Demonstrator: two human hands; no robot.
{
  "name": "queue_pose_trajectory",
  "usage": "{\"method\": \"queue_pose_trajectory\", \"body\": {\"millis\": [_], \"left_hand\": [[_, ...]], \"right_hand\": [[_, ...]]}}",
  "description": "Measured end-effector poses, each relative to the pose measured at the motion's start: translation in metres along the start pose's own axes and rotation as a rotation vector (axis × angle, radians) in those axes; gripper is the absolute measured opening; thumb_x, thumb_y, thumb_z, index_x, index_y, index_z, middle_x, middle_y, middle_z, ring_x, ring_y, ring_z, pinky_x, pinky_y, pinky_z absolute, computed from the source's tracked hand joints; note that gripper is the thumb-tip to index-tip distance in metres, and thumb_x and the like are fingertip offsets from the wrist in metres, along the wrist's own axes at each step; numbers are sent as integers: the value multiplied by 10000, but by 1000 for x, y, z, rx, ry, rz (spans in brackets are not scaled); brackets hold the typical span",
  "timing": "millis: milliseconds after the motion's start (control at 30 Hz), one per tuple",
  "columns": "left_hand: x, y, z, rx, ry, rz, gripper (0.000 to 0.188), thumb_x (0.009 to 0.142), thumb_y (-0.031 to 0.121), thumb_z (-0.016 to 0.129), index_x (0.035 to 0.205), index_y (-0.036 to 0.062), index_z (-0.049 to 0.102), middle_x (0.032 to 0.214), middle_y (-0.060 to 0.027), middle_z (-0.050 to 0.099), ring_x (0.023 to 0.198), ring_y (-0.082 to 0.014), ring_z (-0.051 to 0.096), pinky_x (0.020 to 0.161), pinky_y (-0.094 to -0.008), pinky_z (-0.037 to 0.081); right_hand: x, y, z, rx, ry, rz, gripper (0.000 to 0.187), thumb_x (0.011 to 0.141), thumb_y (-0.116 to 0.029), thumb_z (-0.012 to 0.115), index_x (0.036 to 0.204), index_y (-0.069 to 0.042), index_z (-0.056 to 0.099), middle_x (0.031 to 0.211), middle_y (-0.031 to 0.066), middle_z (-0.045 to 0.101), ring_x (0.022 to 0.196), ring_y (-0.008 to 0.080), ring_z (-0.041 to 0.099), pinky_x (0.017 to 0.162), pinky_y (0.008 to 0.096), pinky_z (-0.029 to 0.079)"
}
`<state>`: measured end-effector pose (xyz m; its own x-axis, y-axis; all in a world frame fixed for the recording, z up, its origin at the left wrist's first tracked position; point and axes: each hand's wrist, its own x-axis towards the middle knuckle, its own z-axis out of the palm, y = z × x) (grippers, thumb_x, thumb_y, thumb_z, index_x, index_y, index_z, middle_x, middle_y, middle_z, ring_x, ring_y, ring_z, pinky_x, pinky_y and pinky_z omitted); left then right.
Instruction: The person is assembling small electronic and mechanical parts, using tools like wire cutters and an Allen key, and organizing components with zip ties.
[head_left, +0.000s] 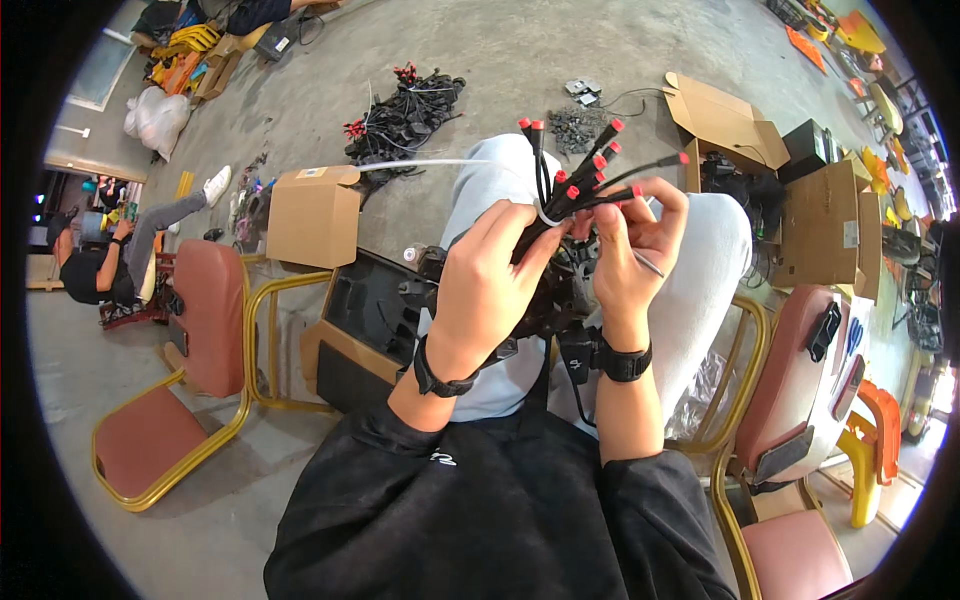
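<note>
My left hand (482, 272) is closed around a bundle of black cables (548, 190) whose ends carry red caps. A white zip tie (542, 213) loops round the bundle at my fingertips, its long pale tail stretching off to the left. Close on the right, my right hand (632, 245) has its fingers curled, with thumb and index beside the cable ends. A slim grey metal piece (648, 263) sticks out from its palm; its kind is hidden. Below the hands, black connectors and cable parts (560, 300) hang over my lap.
Piles of black red-tipped cables (415, 115) lie on the floor ahead. Small dark parts (577, 130) lie right of them. Cardboard boxes stand left (312, 222) and right (825, 225). Chairs flank me, left (210, 320) and right (785, 400). Another person (100, 265) sits far left.
</note>
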<state>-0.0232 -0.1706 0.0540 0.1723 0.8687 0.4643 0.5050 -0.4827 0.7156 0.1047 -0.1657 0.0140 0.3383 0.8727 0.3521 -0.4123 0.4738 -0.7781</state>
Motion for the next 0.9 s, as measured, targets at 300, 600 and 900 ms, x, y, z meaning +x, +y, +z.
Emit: {"method": "queue_pose_trajectory", "body": {"millis": [300, 600, 900], "left_hand": [[2, 0, -8, 50, 183, 14, 168, 747, -27, 713, 830, -37, 568, 712, -95, 549, 578, -167, 531, 526, -275, 420], [-22, -22, -3, -88, 218, -6, 254, 715, -54, 724, 922, -8, 585, 858, -110, 555, 696, -211, 573, 603, -292, 460], [-30, -24, -7, 33, 256, 283, 317, 661, -153, 719, 927, -3, 631, 896, -126, 567, 697, -186, 602, 577, -273, 499]], "right_hand": [[-7, 4, 16, 70, -257, 152, 350, 822, 53, 640, 1147, 82, 513, 943, 127, 630, 723, 123, 613, 642, 247, 508], [-8, -1, 21, -2, -159, 279, 202, 845, -4, 638, 1040, 47, 622, 759, 46, 627, 576, 78, 563, 514, 204, 453], [-11, -13, 29, -65, -112, 303, 274, 867, -87, 624, 1103, 51, 602, 816, 30, 635, 567, 58, 537, 511, 187, 427]]}}
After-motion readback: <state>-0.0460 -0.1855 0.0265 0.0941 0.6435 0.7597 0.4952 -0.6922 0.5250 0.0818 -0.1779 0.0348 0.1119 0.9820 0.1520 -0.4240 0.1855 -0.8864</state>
